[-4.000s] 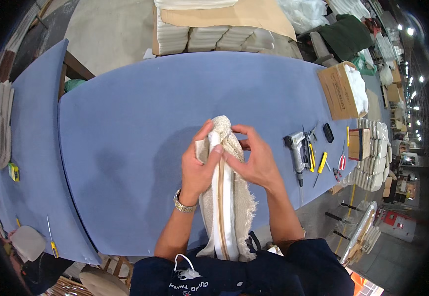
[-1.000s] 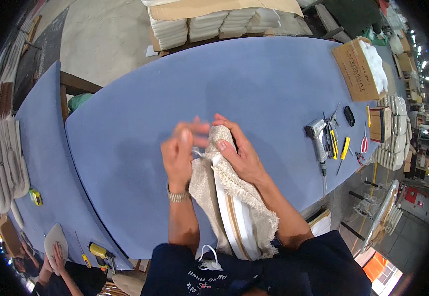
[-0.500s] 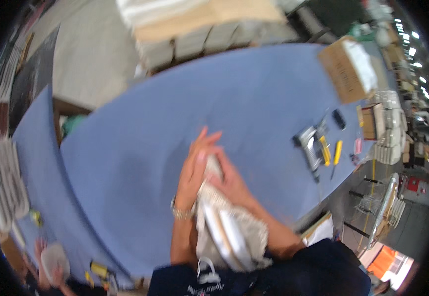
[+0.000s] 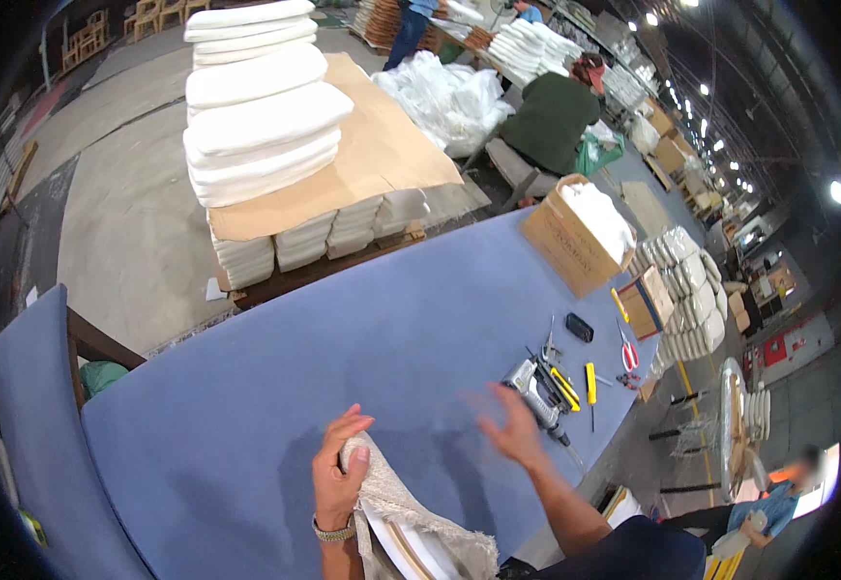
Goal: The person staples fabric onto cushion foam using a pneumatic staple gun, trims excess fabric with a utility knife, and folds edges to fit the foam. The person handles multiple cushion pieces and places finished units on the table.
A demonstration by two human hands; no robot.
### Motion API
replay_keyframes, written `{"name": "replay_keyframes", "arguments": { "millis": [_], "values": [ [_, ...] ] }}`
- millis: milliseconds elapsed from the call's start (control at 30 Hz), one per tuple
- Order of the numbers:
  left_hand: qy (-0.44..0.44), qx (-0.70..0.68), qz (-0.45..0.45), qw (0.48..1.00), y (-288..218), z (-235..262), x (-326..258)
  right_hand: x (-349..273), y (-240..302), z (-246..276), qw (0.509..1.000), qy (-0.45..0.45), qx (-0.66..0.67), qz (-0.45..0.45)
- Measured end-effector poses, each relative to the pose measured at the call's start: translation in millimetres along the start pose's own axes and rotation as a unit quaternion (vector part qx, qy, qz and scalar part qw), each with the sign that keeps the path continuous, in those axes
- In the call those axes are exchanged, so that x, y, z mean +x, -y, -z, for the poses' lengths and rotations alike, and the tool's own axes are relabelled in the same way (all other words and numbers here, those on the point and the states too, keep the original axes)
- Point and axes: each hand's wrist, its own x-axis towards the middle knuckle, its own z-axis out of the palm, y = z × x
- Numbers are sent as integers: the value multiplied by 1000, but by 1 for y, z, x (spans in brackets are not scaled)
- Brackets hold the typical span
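Observation:
My left hand [image 4: 335, 476], with a metal-band watch at the wrist, grips the top end of a beige fabric-covered pad [image 4: 388, 483]. Its thumb presses the front and the fingers wrap behind. Lower on the pad, white padding and a thin brown board edge show inside the loose fabric. Off to the right, my right hand [image 4: 515, 433] is empty and blurred, its fingers spread above the blue table [image 4: 275, 367]. Close beside it lies a silver pneumatic staple gun [image 4: 534, 394]. Past that are yellow-handled tools [image 4: 591, 383] and red-handled scissors [image 4: 628, 356].
A cardboard box [image 4: 570, 242] with white material stands at the table's far right. Beyond the far edge, white pads [image 4: 261, 126] are stacked on a pallet. A person in dark green [image 4: 551, 121] sits behind it; another person [image 4: 768, 507] is at the right.
My right hand has let go of the pad and moved right, toward the staple gun. My left hand keeps its hold. The view has tilted up, showing more of the room.

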Motion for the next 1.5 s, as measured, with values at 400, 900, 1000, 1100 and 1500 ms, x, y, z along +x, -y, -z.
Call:
{"name": "replay_keyframes", "arguments": {
  "millis": [400,900,1000,1100,1500],
  "values": [
    [37,52,32,997,1,-6,-1,31,-180,14,969,-60,-238,-24],
    [35,45,-5,998,12,-16,-3,52,168,85,923,296,79,234],
    [36,34,-17,999,15,-14,-2,50,179,80,918,328,60,216],
    [34,34,-26,999,18,-13,-2,49,184,77,913,347,52,210],
    [40,16,-23,999,19,-5,0,47,212,75,918,369,-11,147]
  ]
}}
